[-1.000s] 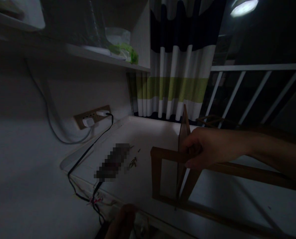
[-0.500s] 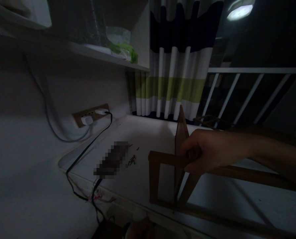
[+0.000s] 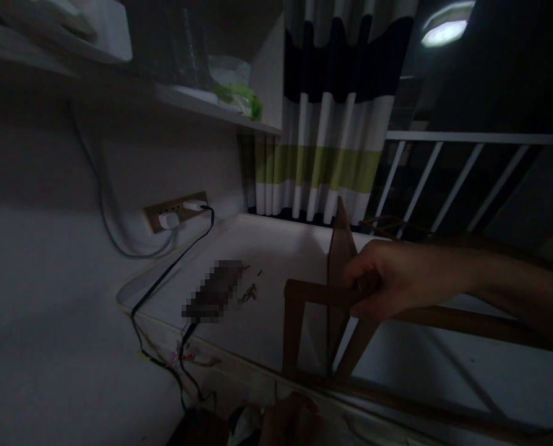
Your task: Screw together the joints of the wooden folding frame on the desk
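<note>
In the dim light my right hand [image 3: 390,279] is closed around the top rail of a brown wooden frame [image 3: 299,328] that stands on a white table [image 3: 276,260]. An upright wooden board [image 3: 339,248] rises beside my fingers. My left hand [image 3: 288,421] shows only partly at the bottom edge, below the table's front edge; what it holds is hidden. Small dark screws [image 3: 249,292] lie on the table left of the frame.
A blurred dark object [image 3: 214,298] lies on the table with a black cable [image 3: 174,272] running to a wall socket [image 3: 174,212]. A shelf [image 3: 211,105] hangs above, a striped curtain [image 3: 327,142] behind, and white railing bars [image 3: 467,179] to the right.
The view has shifted slightly right and down. My right hand keeps its hold on the frame. My left hand has moved to the right along the bottom edge.
</note>
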`<state>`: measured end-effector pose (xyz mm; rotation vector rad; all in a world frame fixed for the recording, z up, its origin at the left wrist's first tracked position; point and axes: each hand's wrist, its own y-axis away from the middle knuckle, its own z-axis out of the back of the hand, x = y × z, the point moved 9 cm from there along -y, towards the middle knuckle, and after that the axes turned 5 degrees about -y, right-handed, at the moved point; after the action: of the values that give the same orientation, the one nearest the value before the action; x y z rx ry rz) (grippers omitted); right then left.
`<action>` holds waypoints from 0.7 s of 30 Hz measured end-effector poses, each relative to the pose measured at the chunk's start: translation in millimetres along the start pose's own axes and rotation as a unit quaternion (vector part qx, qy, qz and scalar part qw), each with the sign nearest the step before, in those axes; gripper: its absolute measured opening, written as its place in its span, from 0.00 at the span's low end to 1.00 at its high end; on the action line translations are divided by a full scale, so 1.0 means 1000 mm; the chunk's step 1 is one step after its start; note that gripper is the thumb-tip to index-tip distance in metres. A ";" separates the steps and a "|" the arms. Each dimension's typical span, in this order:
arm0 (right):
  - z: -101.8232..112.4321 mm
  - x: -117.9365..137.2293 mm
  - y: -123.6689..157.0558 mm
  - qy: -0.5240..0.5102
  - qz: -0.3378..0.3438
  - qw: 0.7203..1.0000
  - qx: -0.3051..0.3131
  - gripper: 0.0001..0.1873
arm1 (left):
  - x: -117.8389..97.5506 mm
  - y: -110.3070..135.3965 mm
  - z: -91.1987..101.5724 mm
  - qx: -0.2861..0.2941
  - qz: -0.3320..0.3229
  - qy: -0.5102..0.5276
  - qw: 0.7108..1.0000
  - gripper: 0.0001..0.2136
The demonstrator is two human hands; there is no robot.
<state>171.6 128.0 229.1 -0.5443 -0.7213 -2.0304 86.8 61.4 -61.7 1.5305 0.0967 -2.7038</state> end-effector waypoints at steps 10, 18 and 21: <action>0.000 -0.001 0.001 -0.034 0.003 0.999 0.006 0.10 | -0.028 -0.010 0.020 -0.031 -0.106 -0.183 0.977 0.21; -0.001 -0.001 0.002 -0.042 0.002 0.999 0.012 0.11 | -0.055 -0.006 0.016 -0.041 -0.194 -0.303 0.932 0.17; 0.000 0.000 0.002 -0.010 0.005 1.000 0.003 0.12 | -0.057 -0.005 0.017 -0.050 -0.195 -0.295 0.934 0.16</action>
<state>173.9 127.4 230.0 -0.5634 -0.7356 -2.0152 101.2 64.6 -3.8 0.6678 0.5574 -3.2703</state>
